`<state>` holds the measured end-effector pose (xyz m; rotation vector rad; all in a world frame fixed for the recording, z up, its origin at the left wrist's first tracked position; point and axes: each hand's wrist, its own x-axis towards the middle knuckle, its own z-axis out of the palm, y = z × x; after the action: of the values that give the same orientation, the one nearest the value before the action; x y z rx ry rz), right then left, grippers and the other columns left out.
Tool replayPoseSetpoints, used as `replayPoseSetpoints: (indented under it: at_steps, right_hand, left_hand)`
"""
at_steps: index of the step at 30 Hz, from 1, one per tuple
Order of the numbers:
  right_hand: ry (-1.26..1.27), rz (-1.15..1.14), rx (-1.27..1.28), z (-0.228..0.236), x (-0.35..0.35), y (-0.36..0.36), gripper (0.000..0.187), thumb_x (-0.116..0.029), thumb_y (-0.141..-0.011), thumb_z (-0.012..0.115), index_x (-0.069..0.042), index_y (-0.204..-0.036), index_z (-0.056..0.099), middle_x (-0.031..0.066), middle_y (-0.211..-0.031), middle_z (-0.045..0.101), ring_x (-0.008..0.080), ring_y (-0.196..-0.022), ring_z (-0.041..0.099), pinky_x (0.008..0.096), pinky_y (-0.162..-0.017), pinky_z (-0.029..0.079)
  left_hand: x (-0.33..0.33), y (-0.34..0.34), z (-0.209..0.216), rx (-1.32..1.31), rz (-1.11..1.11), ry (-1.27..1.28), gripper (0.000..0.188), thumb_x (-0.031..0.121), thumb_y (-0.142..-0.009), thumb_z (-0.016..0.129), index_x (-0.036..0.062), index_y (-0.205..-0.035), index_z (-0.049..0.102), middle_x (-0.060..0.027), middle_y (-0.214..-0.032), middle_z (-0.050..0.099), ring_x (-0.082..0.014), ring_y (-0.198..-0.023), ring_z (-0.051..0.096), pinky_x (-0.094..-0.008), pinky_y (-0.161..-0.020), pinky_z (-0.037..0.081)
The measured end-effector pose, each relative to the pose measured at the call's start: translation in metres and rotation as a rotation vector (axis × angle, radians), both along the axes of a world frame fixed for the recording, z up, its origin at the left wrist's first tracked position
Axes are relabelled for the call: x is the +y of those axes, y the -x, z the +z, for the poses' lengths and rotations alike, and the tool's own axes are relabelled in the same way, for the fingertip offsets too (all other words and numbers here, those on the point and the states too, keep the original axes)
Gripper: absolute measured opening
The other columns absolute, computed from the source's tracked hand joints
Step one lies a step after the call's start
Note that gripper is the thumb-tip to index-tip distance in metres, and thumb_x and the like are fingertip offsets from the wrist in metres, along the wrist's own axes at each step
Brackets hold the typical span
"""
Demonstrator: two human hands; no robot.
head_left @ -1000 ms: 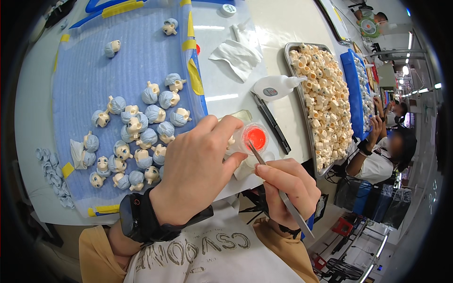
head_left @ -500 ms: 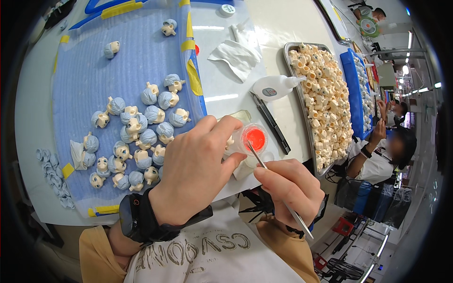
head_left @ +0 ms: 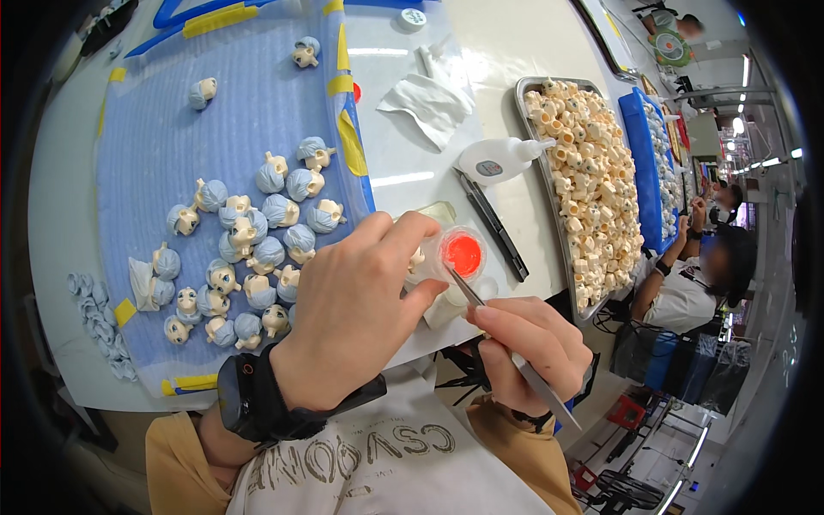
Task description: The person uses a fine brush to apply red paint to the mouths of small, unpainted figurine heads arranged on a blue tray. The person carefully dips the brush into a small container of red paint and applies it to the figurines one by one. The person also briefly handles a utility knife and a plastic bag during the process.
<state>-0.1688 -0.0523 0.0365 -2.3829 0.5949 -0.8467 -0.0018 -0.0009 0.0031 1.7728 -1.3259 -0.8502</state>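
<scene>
We hold the metal tweezers (head_left: 546, 391) in our right hand (head_left: 539, 343), the grip narrow, thumb and forefinger pinched on the shanks partway down. The fine tips reach the near-left rim of the small clear jar (head_left: 483, 242), which sits on the desk (head_left: 489, 69) just in front of us with red material inside. Whether the tips carry any of it is too small to tell.

Our left hand (head_left: 348, 300) reaches round the jar's left side, forefinger above and thumb below. We cannot tell whether that grip presses on the jar; a bit of something cream shows between the fingers.

The tweezers look light, stiff and springy, so we judge a gentle squeeze near the middle of the shanks best; pressing hard may cross the slim points. The jar seems light enough to tip or slide, and its smooth wall could turn slippery if smeared, so we would brace it low, clear of the red.

Left of us, blue-haired doll heads (head_left: 245, 228) lie on a blue padded sheet (head_left: 172, 129). To the right are a white squeeze bottle (head_left: 498, 160), a black knife (head_left: 496, 225) and a heap of cream parts (head_left: 592, 189).
</scene>
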Motion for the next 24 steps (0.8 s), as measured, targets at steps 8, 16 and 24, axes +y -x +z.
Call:
replayPoseSetpoints:
  at_steps: [8, 16, 24]
  right_hand:
    - [0.095, -0.119, -0.1, -0.007, 0.012, 0.0, 0.027, -0.004, -0.073, 0.075, 0.003, -0.098, 0.067, 0.0136, -0.082, 0.067, 0.0236, -0.066, 0.064, 0.0297, -0.058, 0.052]
    - [0.034, -0.216, -0.241, -0.018, 0.017, -0.001, 0.024, -0.008, -0.076, 0.076, 0.003, -0.096, 0.068, 0.017, -0.085, 0.066, 0.022, -0.065, 0.062, 0.0274, -0.054, 0.049]
    - [-0.085, -0.308, -0.125, -0.013, 0.024, -0.002, 0.025, -0.002, -0.076, 0.075, 0.003, -0.098, 0.067, 0.0143, -0.078, 0.067, 0.0203, -0.061, 0.062, 0.0271, -0.055, 0.05]
  left_hand:
    - [0.0, -0.001, 0.0, -0.009, -0.004, 0.009, 0.04, 0.009, -0.068, 0.077, 0.0076, -0.105, 0.061, -0.0124, -0.089, 0.061, -0.0299, -0.076, 0.061, -0.0369, -0.064, 0.047]
    - [0.0, 0.0, 0.0, -0.021, -0.001, 0.025, 0.04, 0.01, -0.068, 0.077, 0.0073, -0.104, 0.061, -0.0127, -0.088, 0.062, -0.0306, -0.077, 0.061, -0.0374, -0.064, 0.047]
    - [0.0, -0.001, -0.001, -0.004, -0.003, 0.01, 0.04, 0.009, -0.068, 0.077, 0.0068, -0.104, 0.061, -0.013, -0.089, 0.062, -0.0311, -0.078, 0.062, -0.0376, -0.065, 0.047]
